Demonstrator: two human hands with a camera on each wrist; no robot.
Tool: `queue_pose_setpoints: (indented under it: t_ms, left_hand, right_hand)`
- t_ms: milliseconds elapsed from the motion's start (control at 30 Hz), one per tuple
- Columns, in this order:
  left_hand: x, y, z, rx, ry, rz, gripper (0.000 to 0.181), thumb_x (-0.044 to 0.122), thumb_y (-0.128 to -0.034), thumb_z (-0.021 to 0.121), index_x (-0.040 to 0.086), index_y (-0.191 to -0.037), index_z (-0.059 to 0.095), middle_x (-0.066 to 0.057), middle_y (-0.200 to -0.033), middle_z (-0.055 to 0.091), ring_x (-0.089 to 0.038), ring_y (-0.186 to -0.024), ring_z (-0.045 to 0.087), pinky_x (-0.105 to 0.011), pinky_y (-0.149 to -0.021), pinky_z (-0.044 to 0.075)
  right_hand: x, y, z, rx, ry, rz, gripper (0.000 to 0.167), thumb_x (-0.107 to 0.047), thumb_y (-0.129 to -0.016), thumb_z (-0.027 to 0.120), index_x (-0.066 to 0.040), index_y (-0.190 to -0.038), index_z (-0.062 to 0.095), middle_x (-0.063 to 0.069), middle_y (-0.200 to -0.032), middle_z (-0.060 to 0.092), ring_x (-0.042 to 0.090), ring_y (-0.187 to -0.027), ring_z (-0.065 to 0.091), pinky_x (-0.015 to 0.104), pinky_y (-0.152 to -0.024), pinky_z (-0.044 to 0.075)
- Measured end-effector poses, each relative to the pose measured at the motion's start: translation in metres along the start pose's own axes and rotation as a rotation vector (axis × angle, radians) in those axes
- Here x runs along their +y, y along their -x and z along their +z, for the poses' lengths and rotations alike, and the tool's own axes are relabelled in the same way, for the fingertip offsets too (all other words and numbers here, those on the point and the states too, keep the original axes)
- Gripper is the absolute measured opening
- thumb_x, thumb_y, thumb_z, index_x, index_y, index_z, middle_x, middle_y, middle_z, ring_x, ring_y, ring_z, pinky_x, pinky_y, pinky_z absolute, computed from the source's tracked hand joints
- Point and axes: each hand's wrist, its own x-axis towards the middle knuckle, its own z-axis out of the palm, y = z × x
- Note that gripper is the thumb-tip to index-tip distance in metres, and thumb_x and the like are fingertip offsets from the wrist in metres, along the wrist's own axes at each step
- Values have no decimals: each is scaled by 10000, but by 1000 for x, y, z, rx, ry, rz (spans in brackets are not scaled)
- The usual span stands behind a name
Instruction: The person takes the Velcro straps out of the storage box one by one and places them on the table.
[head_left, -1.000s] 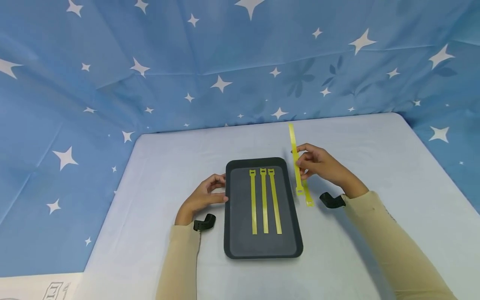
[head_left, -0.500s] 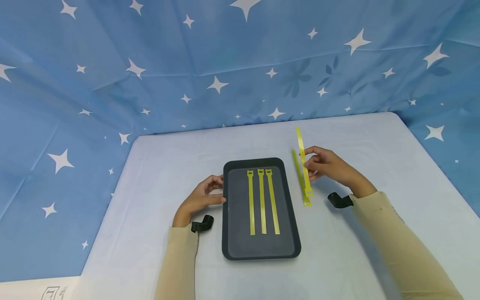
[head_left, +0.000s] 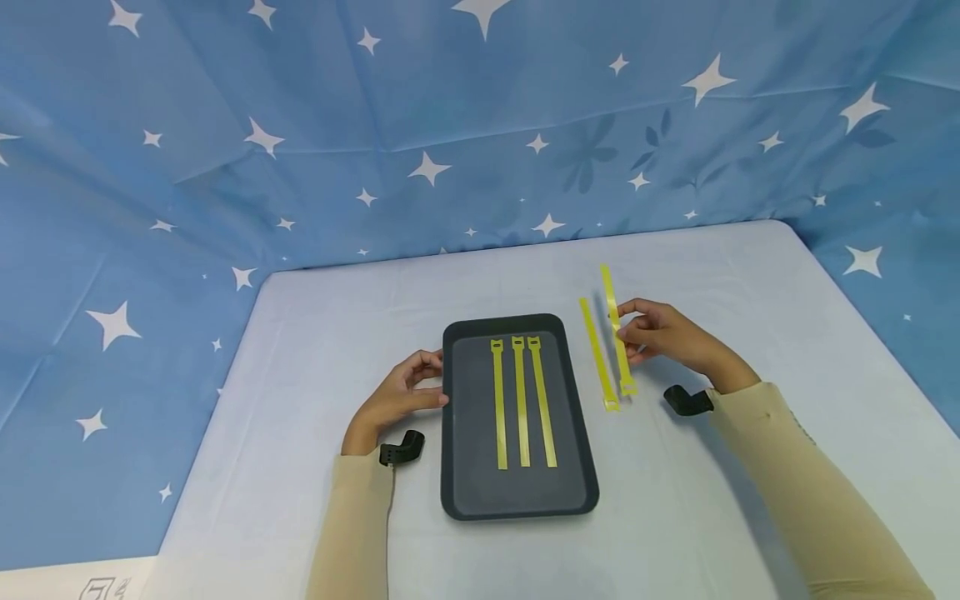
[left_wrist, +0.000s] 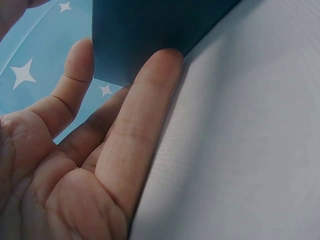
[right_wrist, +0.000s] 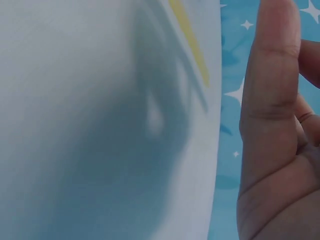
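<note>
My right hand point(head_left: 656, 333) pinches a yellow cable tie point(head_left: 611, 300), flat and strap-like with a slotted head, just above the table. Left of it a second yellow cable tie point(head_left: 597, 350) lies on the cloth. Three more yellow cable ties point(head_left: 522, 404) lie side by side, slotted heads toward the far end, in a dark grey tray point(head_left: 480, 493). At the tray's left side, my left hand point(head_left: 401, 392) touches its edge with extended fingers, also seen against the dark wall point(left_wrist: 150, 30) in the left wrist view. The right wrist view shows part of a yellow strip point(right_wrist: 192, 47); which tie cannot be told.
A white cloth point(head_left: 322, 325) covers the table under the tray. Behind it and at the sides hangs a blue curtain point(head_left: 337, 100) with white stars. A pale printed item point(head_left: 75, 575) shows at the lower left corner.
My right hand has moved right and slightly nearer with its cable tie, away from the one lying beside the tray, which now shows whole. The left hand stays at the tray.
</note>
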Motion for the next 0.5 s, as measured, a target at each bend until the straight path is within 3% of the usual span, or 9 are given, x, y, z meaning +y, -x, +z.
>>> queue_pose_setpoints:
  t_ms: [200, 500]
  left_hand:
    - [0, 1, 1, 0, -2, 7, 471, -24, -895, 782, -113, -1271, 511, -313, -1709, 288, -249, -1323, 567, -259, -1007, 550]
    - [1, 0, 1, 1, 20, 7, 491, -7, -894, 788, -134, -1269, 497, -330, -1707, 276, -438, -1384, 515, -258, -1011, 552]
  right_hand:
    - [6, 0, -2, -9, 0, 58, 423, -24, -1098, 584, 153, -1441, 410, 149, -923, 671, 184, -778, 698, 320, -752, 648]
    - [15, -3, -3, -12, 56, 124, 403, -30, -1092, 597, 131, -1422, 432, 153, -915, 675, 187, -722, 707, 322, -715, 646]
